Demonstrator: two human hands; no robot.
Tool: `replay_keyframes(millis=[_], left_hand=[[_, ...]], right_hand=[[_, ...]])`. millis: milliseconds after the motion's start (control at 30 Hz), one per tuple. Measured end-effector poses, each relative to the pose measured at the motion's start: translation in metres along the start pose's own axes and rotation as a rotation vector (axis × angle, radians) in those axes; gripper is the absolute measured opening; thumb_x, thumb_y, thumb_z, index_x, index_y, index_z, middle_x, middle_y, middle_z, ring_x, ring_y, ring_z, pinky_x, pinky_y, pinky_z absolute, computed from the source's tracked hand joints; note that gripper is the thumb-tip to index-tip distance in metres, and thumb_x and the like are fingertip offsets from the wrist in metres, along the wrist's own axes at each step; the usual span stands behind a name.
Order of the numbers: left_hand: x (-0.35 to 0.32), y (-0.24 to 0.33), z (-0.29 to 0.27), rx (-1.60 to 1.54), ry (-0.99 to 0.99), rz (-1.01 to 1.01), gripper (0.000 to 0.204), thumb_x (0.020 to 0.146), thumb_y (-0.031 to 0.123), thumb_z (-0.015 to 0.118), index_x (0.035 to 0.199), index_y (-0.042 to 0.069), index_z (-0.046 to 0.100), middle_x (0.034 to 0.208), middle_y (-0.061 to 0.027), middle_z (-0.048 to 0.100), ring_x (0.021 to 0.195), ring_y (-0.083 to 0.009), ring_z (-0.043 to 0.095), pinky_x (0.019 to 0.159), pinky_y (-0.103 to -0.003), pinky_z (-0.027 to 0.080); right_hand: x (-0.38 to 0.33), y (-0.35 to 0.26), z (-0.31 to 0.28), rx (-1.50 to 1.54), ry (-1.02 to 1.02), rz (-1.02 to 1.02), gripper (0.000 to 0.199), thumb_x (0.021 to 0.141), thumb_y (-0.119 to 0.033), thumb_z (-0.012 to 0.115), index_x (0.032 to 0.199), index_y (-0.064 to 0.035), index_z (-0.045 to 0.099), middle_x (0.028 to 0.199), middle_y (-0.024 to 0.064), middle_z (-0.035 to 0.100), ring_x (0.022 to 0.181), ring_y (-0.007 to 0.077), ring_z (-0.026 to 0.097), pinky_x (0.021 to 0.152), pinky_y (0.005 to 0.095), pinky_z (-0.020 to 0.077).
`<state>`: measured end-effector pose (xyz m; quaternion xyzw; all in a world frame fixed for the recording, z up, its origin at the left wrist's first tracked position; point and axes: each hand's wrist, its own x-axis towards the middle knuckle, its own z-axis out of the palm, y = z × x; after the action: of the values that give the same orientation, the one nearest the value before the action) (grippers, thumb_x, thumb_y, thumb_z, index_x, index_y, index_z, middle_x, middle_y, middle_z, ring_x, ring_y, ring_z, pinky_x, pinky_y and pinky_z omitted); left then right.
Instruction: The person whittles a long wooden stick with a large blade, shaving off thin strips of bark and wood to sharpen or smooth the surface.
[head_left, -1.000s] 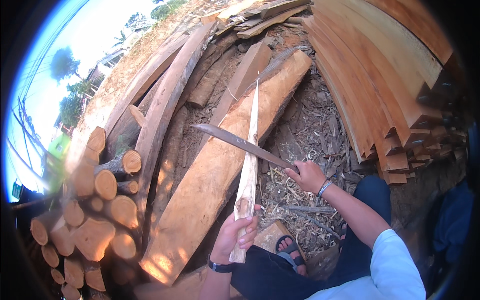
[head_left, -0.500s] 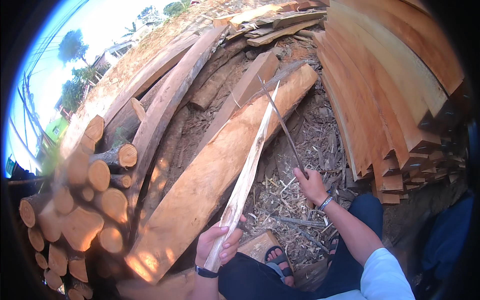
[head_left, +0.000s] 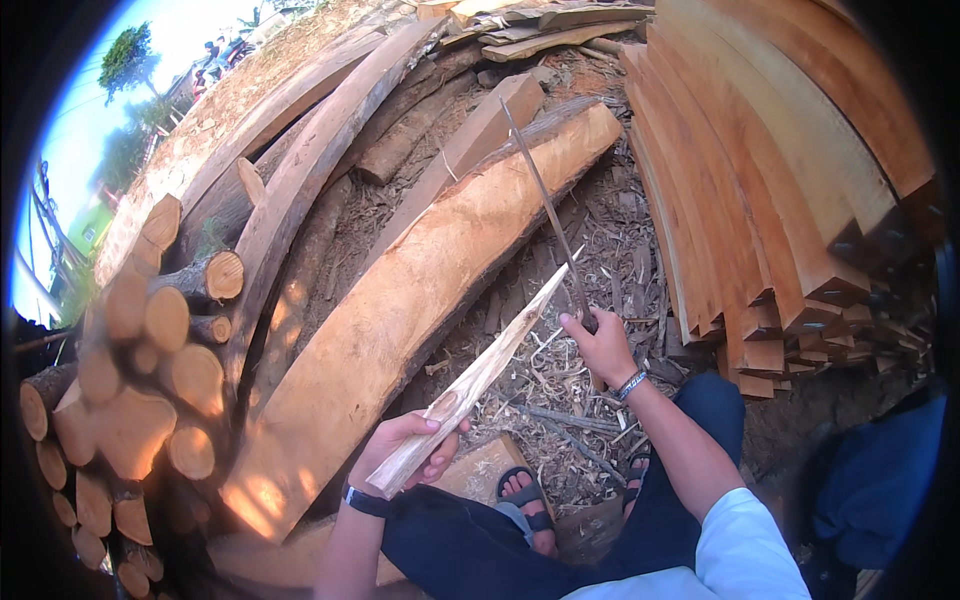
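Left hand [head_left: 408, 448] wraps the near end of a pale stick [head_left: 478, 377], angled up and right to face the blade. Right hand [head_left: 598, 345] grips a long knife [head_left: 545, 212], raised, tip far. Wood chips [head_left: 560, 400] below.

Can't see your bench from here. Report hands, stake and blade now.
Left hand shut on wooden stake, tip up. Right hand shut on long blade, raised. Big split log alongside, not blocking.

Stacked planks [head_left: 790, 200] — cut logs [head_left: 150, 370]
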<state>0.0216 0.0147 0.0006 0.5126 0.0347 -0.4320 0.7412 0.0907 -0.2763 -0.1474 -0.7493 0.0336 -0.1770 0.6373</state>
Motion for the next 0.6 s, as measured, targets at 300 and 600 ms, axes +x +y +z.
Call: replay_keyframes(millis=[300, 600], left_hand=[[0.056, -0.003, -0.023, 0.214, 0.179, -0.329, 0.037, 0.091, 0.021, 0.048, 0.120, -0.003, 0.050, 0.073, -0.0121, 0.062, 0.054, -0.0139, 0.059, 0.050, -0.024, 0.050], [0.060, 0.007, -0.026, 0.157, 0.069, 0.052, 0.063, 0.099, 0.047, 0.030, 0.147, 0.007, 0.030, 0.083, -0.0187, 0.064, 0.062, -0.0198, 0.062, 0.056, -0.029, 0.052]], right_hand=[[0.000, -0.001, -0.005, -0.023, -0.051, 0.061, 0.052, 0.083, -0.040, 0.070, 0.076, 0.0102, 0.062, 0.056, 0.0132, 0.059, 0.052, 0.0185, 0.055, 0.052, 0.0366, 0.0430], [0.000, 0.007, -0.005, -0.026, -0.049, 0.028, 0.050, 0.083, -0.039, 0.070, 0.079, 0.0101, 0.062, 0.057, 0.0117, 0.058, 0.053, 0.0168, 0.055, 0.052, 0.0351, 0.0425]])
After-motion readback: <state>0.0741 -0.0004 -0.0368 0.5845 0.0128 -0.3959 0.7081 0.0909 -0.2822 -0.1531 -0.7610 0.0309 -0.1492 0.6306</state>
